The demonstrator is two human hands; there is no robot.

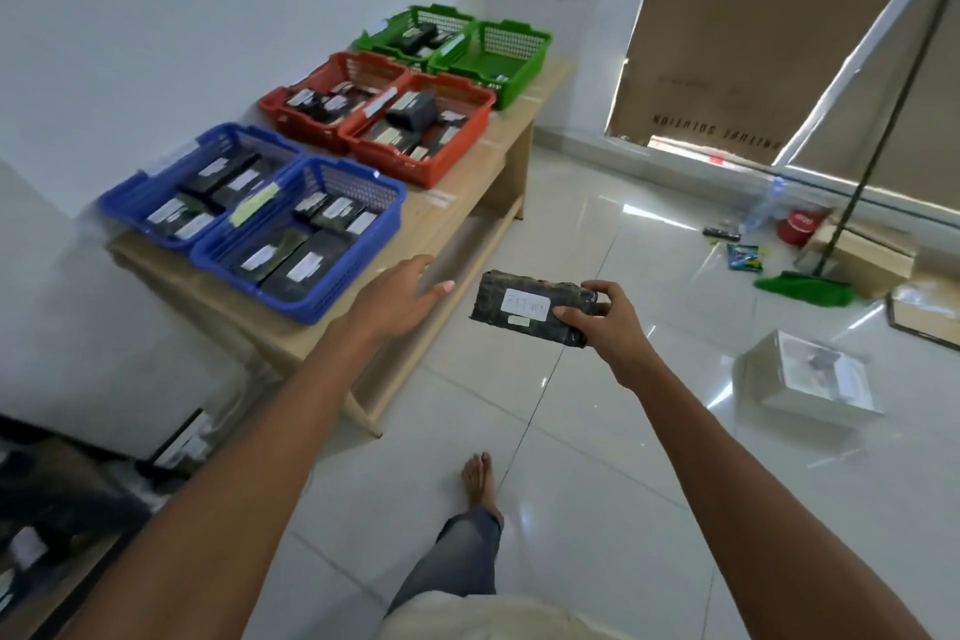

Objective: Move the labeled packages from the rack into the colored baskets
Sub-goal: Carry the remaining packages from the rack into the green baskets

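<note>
Room is brightly lit by daylight from the blinds (pixel 727 42) at upper right. Hard glare patches are thrown across the glossy floor tiles (pixel 597 431). Soft shadow is cast beneath the table (pixel 457 218). Lower left is smeared by blur, and the rack (pixel 62 509) is barely resolved. Straight lines are bowed near the edges. Label writing on the package (pixel 530 309) is not legible.

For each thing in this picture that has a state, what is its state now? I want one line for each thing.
Package: in the air, white label up.
Right hand: grips the Package at one end.
Left hand: open, fingers straight, holds nothing.
Blue baskets: both hold packages.
Red baskets: both hold packages.
Green basket by the wall: holds packages.
Other green basket: almost empty.
</note>
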